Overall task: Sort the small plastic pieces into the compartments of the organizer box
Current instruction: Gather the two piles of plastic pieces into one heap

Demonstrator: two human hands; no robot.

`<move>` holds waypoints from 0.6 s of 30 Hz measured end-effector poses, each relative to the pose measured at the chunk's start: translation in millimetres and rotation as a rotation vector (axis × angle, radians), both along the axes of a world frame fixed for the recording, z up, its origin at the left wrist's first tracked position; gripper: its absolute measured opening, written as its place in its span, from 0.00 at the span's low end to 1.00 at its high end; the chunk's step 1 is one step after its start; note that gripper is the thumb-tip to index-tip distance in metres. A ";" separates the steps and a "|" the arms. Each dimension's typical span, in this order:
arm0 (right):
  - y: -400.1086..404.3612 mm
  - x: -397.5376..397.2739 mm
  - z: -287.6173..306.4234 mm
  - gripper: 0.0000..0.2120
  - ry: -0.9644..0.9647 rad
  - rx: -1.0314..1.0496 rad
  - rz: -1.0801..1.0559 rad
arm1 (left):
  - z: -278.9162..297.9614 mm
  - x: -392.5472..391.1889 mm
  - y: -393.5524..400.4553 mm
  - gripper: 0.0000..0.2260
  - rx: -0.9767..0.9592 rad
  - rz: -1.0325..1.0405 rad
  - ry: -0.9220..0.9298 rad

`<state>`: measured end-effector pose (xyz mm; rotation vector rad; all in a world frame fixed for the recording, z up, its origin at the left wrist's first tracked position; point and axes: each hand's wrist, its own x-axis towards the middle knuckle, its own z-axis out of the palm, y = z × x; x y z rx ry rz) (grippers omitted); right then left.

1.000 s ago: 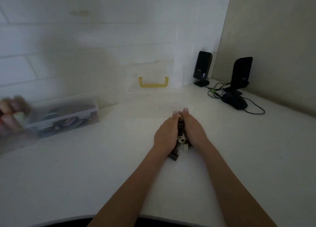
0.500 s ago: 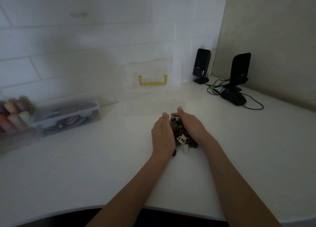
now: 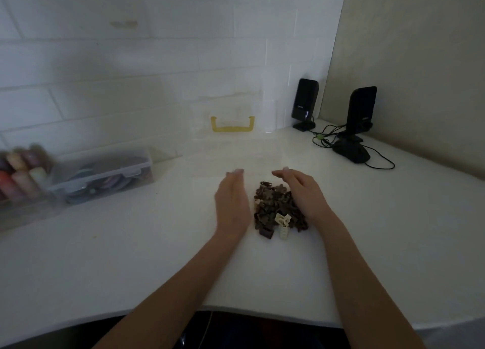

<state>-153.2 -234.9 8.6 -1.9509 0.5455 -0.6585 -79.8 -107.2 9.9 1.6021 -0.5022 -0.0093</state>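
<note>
Picking out one kind of piece at a time is the way to do this well, I think, so the heap does not scatter. My left hand (image 3: 232, 205) is flat and open, just left of the pile of small plastic pieces (image 3: 278, 208), holding nothing. My right hand (image 3: 304, 195) is open too, curved against the right side of the pile. Most pieces are brown (two pale ones (image 3: 283, 224) sit at the near edge). The clear organizer box (image 3: 232, 128) with the yellow handle stands farther away, by the wall, so each piece has to travel over there.
</note>
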 end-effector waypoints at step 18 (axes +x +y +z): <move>-5.1 6.9 -9.7 0.19 0.106 0.001 -0.042 | 25.9 171.5 27.4 0.06 0.073 -0.085 0.559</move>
